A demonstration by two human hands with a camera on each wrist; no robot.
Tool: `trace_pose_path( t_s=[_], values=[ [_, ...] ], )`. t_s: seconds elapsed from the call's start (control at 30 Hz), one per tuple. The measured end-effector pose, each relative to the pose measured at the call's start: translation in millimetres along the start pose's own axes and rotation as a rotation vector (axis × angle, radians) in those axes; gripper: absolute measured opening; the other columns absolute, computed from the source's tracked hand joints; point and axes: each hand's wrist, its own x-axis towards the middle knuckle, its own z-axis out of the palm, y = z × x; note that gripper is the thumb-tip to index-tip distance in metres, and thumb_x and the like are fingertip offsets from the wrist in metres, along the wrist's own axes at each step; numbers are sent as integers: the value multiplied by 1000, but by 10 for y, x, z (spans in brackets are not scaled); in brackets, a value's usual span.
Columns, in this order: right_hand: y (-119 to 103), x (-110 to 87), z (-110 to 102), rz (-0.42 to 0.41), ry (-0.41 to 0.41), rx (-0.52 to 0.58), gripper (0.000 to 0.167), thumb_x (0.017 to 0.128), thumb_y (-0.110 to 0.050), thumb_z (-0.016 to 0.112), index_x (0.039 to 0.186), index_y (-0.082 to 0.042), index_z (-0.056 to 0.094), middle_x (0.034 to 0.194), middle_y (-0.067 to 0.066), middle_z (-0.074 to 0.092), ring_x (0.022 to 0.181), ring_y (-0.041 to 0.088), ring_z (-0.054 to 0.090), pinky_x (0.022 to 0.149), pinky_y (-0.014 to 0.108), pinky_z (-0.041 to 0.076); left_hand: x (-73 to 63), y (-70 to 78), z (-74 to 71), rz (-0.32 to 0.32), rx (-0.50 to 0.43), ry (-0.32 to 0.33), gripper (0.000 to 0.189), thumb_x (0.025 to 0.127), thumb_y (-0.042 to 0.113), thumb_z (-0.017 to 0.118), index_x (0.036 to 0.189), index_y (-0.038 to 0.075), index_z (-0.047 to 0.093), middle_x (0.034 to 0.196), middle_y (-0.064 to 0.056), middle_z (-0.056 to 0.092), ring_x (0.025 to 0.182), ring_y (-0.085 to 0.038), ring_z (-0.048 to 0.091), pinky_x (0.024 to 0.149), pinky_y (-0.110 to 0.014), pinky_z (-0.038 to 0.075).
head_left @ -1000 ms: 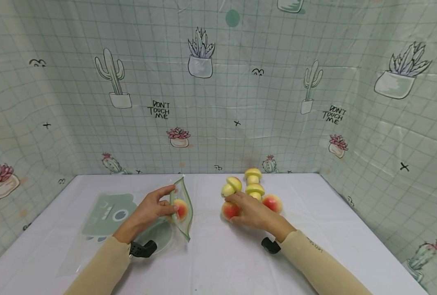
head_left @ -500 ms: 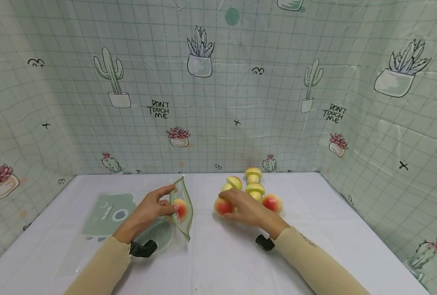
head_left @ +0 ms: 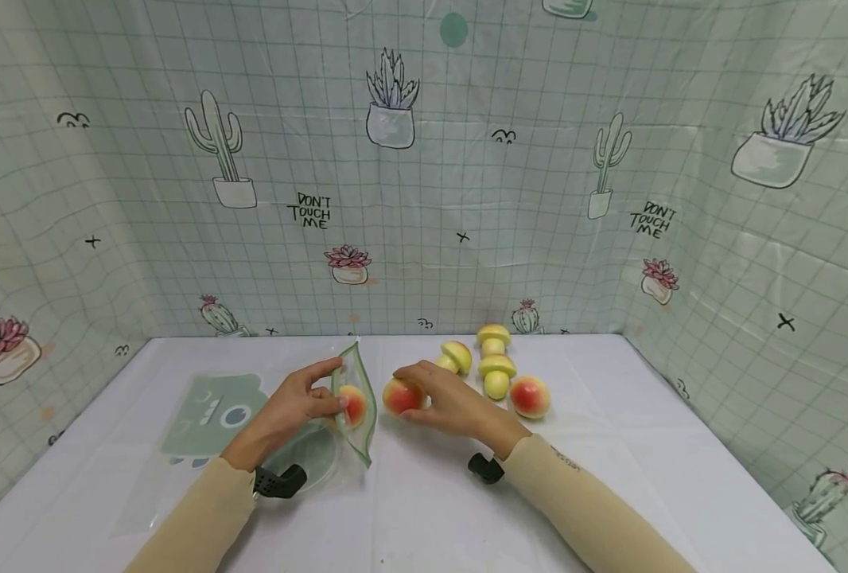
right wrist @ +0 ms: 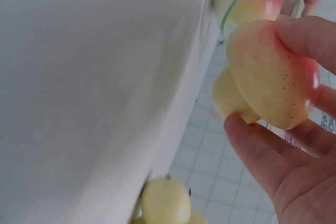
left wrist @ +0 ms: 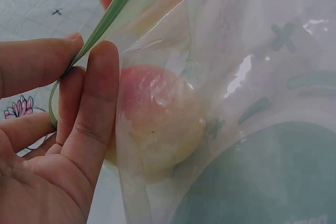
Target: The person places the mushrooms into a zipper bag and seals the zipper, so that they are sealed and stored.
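Note:
My left hand pinches the green-edged mouth of a clear zip bag printed with a green cartoon face; the mouth gapes toward the right. Inside it, just behind the opening, lies a toy mushroom with a red and yellow cap, seen through the film in the left wrist view. My right hand holds a second toy mushroom, its red-blushed cap between thumb and fingers and its pale yellow stem showing below. That mushroom is a short gap to the right of the bag's mouth in the head view.
Behind and right of my right hand lie more toy mushrooms: a tilted one, two in line, one behind and one in front, and a red-capped one. A white cloth covers the table; a patterned curtain encloses it.
My right hand has moved left with the mushroom, from beside the other mushrooms to near the bag's mouth. My left hand and the bag have stayed in place.

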Motion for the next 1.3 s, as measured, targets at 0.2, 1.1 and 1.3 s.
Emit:
trace_pose_path(
  t_s=[0.2, 1.1, 1.3],
  values=[
    [-93, 112, 93, -49, 18, 24, 54, 85, -24, 74, 133, -9, 53, 124, 4, 56, 114, 15, 52, 98, 32, 42, 18, -18, -6, -7, -3, 10, 76, 86, 8, 70, 150, 8, 29, 66, -7, 58, 68, -18, 56, 77, -31, 49],
    [-198, 326, 193, -4, -9, 175, 50, 83, -21, 76, 125, -11, 50, 120, -2, 56, 107, 10, 53, 90, 27, 47, 28, 11, -35, 2, 7, 11, 77, 86, 6, 70, 150, 6, 28, 68, -7, 56, 68, -20, 52, 74, -27, 49],
    [-207, 369, 213, -6, -7, 164, 54, 84, -22, 75, 129, -9, 50, 127, 3, 54, 113, 14, 52, 92, 28, 46, 41, 14, -44, 23, -29, -14, 77, 86, 4, 69, 150, 4, 28, 68, -6, 57, 67, -16, 54, 73, -25, 49]
  ],
)
